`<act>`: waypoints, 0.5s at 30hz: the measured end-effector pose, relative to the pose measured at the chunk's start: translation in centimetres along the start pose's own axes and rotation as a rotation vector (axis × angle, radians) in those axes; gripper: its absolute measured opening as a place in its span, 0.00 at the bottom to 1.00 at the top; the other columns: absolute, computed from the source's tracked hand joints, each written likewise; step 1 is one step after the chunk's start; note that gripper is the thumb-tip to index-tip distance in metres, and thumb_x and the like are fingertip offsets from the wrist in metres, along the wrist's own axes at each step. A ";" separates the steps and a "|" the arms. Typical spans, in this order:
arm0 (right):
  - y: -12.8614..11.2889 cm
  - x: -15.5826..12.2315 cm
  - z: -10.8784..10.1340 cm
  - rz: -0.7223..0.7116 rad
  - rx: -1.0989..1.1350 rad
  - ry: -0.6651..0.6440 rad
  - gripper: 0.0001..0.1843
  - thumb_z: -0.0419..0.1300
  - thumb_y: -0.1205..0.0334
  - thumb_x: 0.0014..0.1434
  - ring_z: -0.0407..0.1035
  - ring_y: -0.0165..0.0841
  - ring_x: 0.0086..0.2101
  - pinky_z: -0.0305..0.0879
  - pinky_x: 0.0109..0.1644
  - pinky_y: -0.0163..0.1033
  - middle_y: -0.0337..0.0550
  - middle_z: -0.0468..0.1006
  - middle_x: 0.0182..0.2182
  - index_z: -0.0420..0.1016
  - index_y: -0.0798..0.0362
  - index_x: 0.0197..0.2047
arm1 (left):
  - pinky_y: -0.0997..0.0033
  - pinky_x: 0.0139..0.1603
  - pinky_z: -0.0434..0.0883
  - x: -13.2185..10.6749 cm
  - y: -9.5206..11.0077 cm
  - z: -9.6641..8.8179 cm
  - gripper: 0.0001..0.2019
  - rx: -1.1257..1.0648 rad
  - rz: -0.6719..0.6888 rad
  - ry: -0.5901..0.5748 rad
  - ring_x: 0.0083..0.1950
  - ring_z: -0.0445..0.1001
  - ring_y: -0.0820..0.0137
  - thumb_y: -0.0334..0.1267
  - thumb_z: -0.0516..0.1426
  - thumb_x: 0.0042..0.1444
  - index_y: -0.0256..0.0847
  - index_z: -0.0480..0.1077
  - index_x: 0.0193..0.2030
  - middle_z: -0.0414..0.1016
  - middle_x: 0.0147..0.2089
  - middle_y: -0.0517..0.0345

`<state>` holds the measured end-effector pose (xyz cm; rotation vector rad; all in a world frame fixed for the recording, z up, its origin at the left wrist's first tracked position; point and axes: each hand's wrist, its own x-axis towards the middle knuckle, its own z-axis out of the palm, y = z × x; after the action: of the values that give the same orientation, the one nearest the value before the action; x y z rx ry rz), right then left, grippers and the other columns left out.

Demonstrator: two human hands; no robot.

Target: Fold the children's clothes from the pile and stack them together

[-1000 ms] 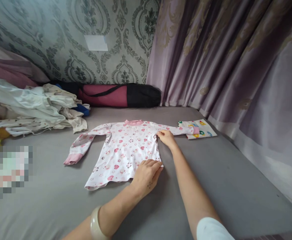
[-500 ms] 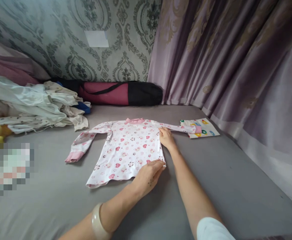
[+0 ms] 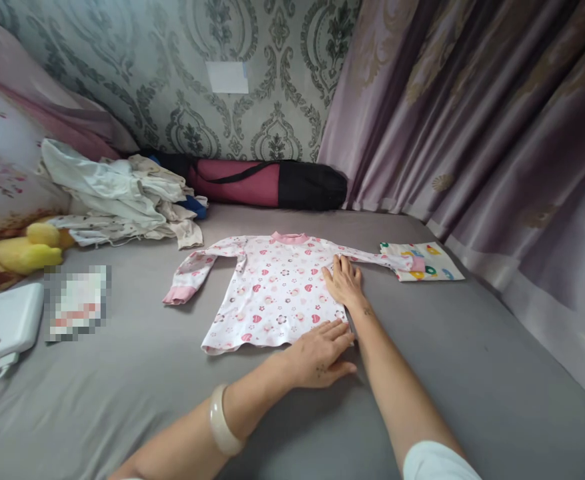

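A small white long-sleeved shirt [image 3: 277, 293] with pink hearts and a pink collar lies spread flat on the grey bed sheet [image 3: 422, 373]. My right hand [image 3: 343, 283] lies flat with fingers stretched out on the shirt's right side, near the armpit. My left hand [image 3: 322, 353], with a pale bangle on the wrist, rests fingers extended on the shirt's lower right hem corner. The shirt's right sleeve reaches toward a folded white cloth [image 3: 429, 260] with coloured prints.
A heap of pale clothes [image 3: 122, 200] lies at the back left, beside a yellow plush toy [image 3: 27, 247]. A red and black roll bag [image 3: 272, 183] lies along the patterned wall. Mauve curtains [image 3: 472, 113] hang on the right. A white power bank [image 3: 2, 323] sits at the left.
Both hands have gone from pinching the shirt's right edge to lying flat on it. The camera view has swung left, bringing the power bank and more of the plush toy into sight.
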<state>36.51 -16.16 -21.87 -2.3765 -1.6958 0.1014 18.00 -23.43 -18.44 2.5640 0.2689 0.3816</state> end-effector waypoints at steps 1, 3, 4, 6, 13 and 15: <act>0.1 0.1 -0.1 0.004 0.020 0.003 0.32 0.41 0.49 0.69 0.43 0.45 0.68 0.36 0.68 0.58 0.59 0.50 0.69 0.49 0.57 0.70 | 0.61 0.64 0.65 0.0 -0.1 -0.9 0.21 -0.036 -0.009 0.016 0.65 0.66 0.58 0.47 0.50 0.65 0.35 0.66 0.58 0.69 0.62 0.40; 0.4 0.3 -0.6 0.018 0.102 -0.004 0.31 0.40 0.50 0.69 0.46 0.44 0.67 0.38 0.68 0.57 0.58 0.52 0.69 0.51 0.56 0.69 | 0.65 0.60 0.68 -0.4 -0.6 -3.1 0.18 -0.093 -0.083 0.111 0.61 0.70 0.62 0.45 0.48 0.66 0.37 0.67 0.56 0.71 0.60 0.43; 0.7 0.4 -1.0 0.025 0.158 -0.012 0.30 0.40 0.50 0.69 0.49 0.43 0.66 0.40 0.68 0.55 0.57 0.55 0.68 0.53 0.55 0.69 | 0.66 0.58 0.68 -0.9 -1.1 -4.4 0.18 -0.102 -0.157 0.183 0.59 0.71 0.63 0.43 0.48 0.66 0.37 0.67 0.57 0.72 0.59 0.44; 1.4 0.2 -2.2 0.042 0.257 -0.017 0.27 0.42 0.53 0.68 0.56 0.40 0.63 0.49 0.65 0.47 0.55 0.63 0.64 0.60 0.54 0.65 | 0.66 0.54 0.70 -2.5 -2.6 -6.9 0.19 -0.083 -0.325 0.264 0.55 0.73 0.64 0.43 0.49 0.65 0.38 0.66 0.58 0.73 0.58 0.46; 2.6 -5.4 -6.4 0.160 0.105 -0.183 0.24 0.47 0.46 0.64 0.70 0.35 0.32 0.56 0.33 0.35 0.47 0.78 0.30 0.76 0.54 0.32 | 0.68 0.42 0.68 -11.5 -7.5 -11.7 0.16 0.230 -1.019 0.326 0.43 0.76 0.61 0.43 0.48 0.61 0.37 0.72 0.44 0.79 0.40 0.48; 2.0 -7.7 -6.8 0.179 0.079 -0.273 0.24 0.49 0.43 0.61 0.69 0.33 0.29 0.52 0.30 0.35 0.45 0.77 0.27 0.74 0.53 0.29 | 0.70 0.38 0.67 -13.0 -7.6 -11.5 0.16 0.152 -1.114 0.258 0.39 0.76 0.62 0.45 0.49 0.59 0.38 0.72 0.41 0.79 0.36 0.50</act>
<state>37.00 -24.97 -16.23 -2.5432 -1.5469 0.5342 1.18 -15.03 -15.79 2.0638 1.7335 0.2429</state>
